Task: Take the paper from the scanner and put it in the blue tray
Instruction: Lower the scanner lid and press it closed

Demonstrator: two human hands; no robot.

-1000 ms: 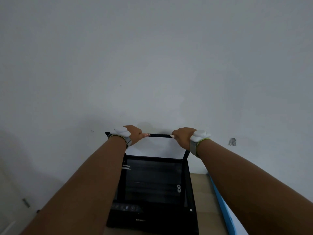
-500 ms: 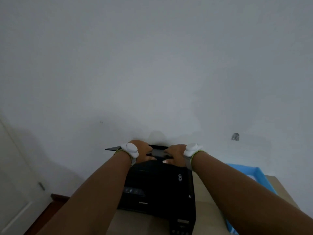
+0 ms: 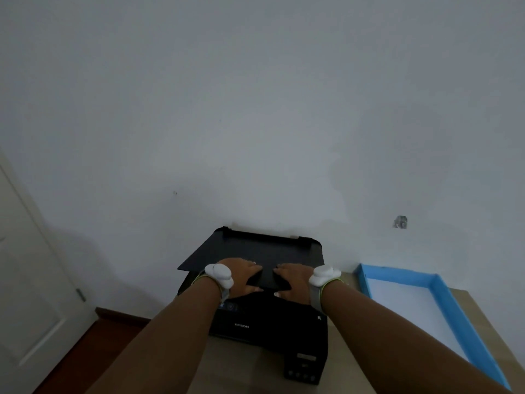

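1. Both hands sit on the scanner lid point(image 3: 255, 253): left hand point(image 3: 241, 277) and right hand point(image 3: 292, 281) side by side at its front edge, fingers spread over the top, thumbs tucked under the lip, so each has hold of the lid.
2. The lid is nearly down; its front-left corner overhangs the black scanner point(image 3: 270, 317) body, and its hinge edge sits close to the wall point(image 3: 255, 109).
3. No paper is visible on the scanner; the glass is covered by the lid.
4. The blue tray point(image 3: 443, 305) lies to the right on the same surface point(image 3: 244, 365), near the scanner but apart from it, a strip of bare wood between them. Its inside looks white; whether that is a sheet or the tray floor, I cannot tell.
5. The tray's right rim runs close to the surface's right edge.
6. Open room lies in front of the scanner on the surface.
7. To the left, the surface drops off to a reddish floor point(image 3: 93, 342) and a pale door point(image 3: 25, 280).
8. White wrist devices point(image 3: 220, 274) ride both wrists.
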